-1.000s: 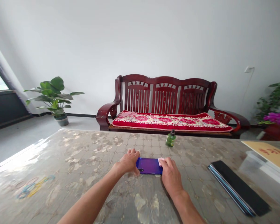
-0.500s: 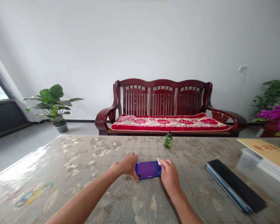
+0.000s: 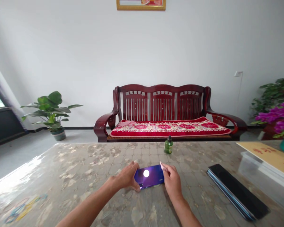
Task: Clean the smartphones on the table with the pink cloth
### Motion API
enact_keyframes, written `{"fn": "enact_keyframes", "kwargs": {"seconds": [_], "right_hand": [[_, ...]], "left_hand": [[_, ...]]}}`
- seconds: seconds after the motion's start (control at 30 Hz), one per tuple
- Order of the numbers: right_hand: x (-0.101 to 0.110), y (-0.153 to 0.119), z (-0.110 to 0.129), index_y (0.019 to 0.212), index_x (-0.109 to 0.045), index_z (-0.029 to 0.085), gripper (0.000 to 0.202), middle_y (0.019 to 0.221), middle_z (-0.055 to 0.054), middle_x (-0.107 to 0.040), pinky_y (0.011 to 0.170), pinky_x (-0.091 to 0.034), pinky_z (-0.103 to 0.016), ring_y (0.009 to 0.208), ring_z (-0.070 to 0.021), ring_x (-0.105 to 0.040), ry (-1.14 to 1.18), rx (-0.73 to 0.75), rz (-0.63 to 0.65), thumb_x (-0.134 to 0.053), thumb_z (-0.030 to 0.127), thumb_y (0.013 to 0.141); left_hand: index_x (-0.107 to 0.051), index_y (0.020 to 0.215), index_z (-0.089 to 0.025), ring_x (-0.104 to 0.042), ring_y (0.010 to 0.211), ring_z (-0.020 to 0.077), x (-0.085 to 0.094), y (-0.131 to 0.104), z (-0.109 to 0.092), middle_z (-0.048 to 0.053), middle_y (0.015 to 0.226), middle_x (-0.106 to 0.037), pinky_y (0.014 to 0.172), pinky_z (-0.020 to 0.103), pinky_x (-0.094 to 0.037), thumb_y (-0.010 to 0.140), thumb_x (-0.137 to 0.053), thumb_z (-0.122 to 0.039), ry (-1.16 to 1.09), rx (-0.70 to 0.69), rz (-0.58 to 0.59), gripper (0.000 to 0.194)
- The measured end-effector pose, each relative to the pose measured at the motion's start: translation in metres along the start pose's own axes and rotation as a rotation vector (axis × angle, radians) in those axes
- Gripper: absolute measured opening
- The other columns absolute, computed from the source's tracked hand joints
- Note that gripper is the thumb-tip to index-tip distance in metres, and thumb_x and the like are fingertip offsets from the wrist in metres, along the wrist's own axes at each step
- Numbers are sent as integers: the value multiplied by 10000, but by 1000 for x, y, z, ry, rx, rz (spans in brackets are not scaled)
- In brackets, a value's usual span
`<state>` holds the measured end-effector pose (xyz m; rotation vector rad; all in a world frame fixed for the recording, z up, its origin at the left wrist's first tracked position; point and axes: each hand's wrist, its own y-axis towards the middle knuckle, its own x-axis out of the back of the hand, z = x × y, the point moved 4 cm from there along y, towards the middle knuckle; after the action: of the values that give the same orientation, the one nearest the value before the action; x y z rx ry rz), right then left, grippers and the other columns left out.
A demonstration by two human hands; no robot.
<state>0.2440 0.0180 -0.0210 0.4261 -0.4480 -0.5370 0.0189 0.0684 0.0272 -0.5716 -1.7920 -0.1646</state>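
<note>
Purple back upward, held the phone [image 3: 152, 181] on or just above the surface [image 3: 130, 209], unable to tell which. With the left hand [image 3: 129, 176], clasped its left end, bracing it between thumb and fingers. With the right hand [image 3: 173, 181], pinched a pale scrap [image 3: 161, 165] at the far right corner; could not tell about any firm hold on the phone there. Saw a bottle [image 3: 168, 147] beyond, a stack [image 3: 238, 190] well off right, bands [image 3: 23, 208] well off left. Could have let the glossy phone slip by loosening the left grip, or swung it askew by pushing too hard at the right corner. Could also have dropped the scrap by relaxing the pinch.
</note>
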Motion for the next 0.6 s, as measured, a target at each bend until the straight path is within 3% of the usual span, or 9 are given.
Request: {"fn": "enact_keyframes", "kwargs": {"seconds": [0.2,0.43,0.6], "right_hand": [[-1,1,8,1040,-726,201,298,946,-87,-697,801,-539,-334,878,-209,-650,11,53,27,-477,297,906],[6,5,50,1163,-663,255,310,1029,-73,-654,877,-530,-329,992,-188,-625,-140,378,63,-442,189,956],[-5,-9,76,1235,-611,280,356,1069,-68,-646,895,-536,-350,1026,-188,-618,-218,512,164,-396,155,979]], "left_hand": [[-584,814,-202,-612,881,196,0,-7,-1,1,905,-635,724,261,-427,759,-681,-313,-78,42,-63,157],[-558,861,-229,-612,909,168,13,-20,-15,7,980,-611,741,246,-419,884,-547,-269,-56,-9,-232,48],[-540,879,-236,-612,914,163,13,-29,-27,5,972,-598,741,240,-418,938,-508,-264,-18,-60,-279,72]]}}
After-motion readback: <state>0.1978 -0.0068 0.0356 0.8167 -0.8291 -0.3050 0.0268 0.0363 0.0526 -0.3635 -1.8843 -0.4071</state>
